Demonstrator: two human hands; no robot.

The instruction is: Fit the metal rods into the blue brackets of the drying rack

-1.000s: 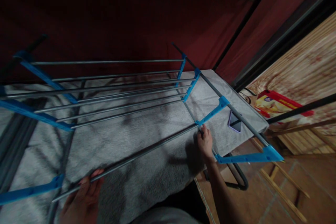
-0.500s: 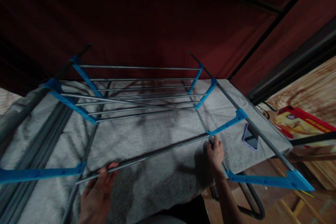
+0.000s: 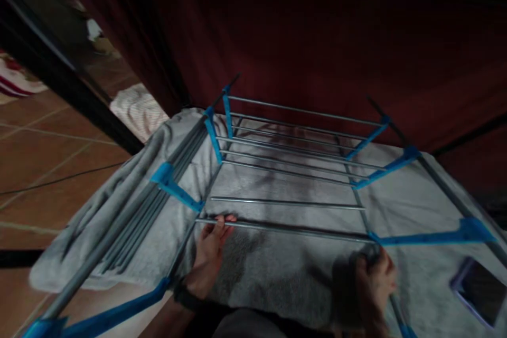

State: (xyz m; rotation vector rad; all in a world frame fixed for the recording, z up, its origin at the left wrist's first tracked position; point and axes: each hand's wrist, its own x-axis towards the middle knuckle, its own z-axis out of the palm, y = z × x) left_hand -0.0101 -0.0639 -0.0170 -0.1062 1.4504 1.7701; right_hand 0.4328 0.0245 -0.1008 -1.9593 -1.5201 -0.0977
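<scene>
A rack frame of grey metal tubes with blue plastic brackets, like a clothes drying rack, lies on a grey blanket. Near its left end, a loose-looking metal rod is pinched in my left hand; that end lies close to the left side tube. The rod's other end meets the right blue bracket. Just below this joint, my right hand is closed round the right side tube. Another thin rod spans between the side tubes, beyond my hands.
Several spare grey tubes lie bundled at the left under the frame. A phone rests on the blanket at the right. A dark red curtain hangs behind, and tiled floor shows at the left.
My view has swung left. The rod's left end in my left hand has moved forward towards the left bracket. The rod slanting across the rack bars no longer slants there; one now lies nearer my hands.
</scene>
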